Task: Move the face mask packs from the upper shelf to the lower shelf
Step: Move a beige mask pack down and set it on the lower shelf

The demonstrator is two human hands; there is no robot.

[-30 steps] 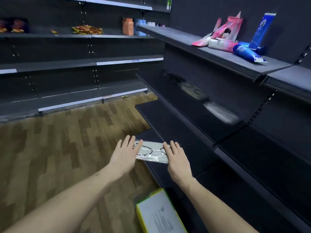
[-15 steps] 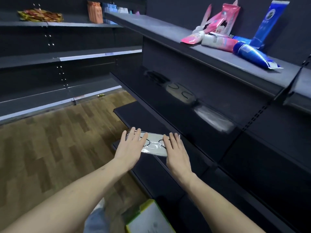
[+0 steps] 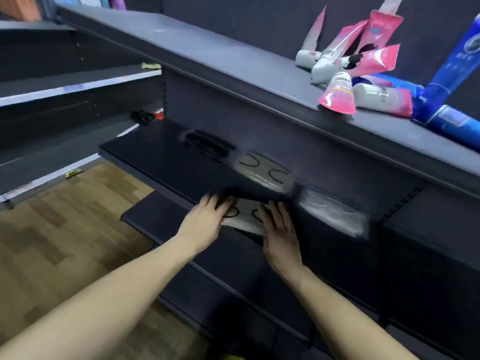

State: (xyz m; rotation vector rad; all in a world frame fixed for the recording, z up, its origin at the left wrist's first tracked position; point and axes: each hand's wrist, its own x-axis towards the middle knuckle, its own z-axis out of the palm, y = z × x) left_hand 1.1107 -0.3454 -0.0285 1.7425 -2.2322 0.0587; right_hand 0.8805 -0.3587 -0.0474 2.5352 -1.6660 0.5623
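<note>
A clear face mask pack [image 3: 244, 216] with grey masks and black ear loops lies between my hands over the lower shelf [image 3: 148, 216], its far edge tucked under the front lip of the shelf above. My left hand [image 3: 205, 220] rests on its left end with straight fingers. My right hand [image 3: 280, 227] lies flat on its right end. On the upper shelf [image 3: 161, 152] lie three more packs: a black one [image 3: 207, 146], a grey one [image 3: 262, 170] and a white one [image 3: 335, 213]. The picture is blurred.
Pink tubes [image 3: 350, 63] and blue tubes [image 3: 452, 74] are piled on the top shelf [image 3: 220, 58] at the right. More dark shelving [image 3: 65, 87] runs along the left. A wooden floor [image 3: 59, 242] lies below. Small black items [image 3: 142, 116] sit in the corner.
Both hands have carried the pack forward and in under the upper shelf's front edge. My head has moved closer and turned right toward the shelves.
</note>
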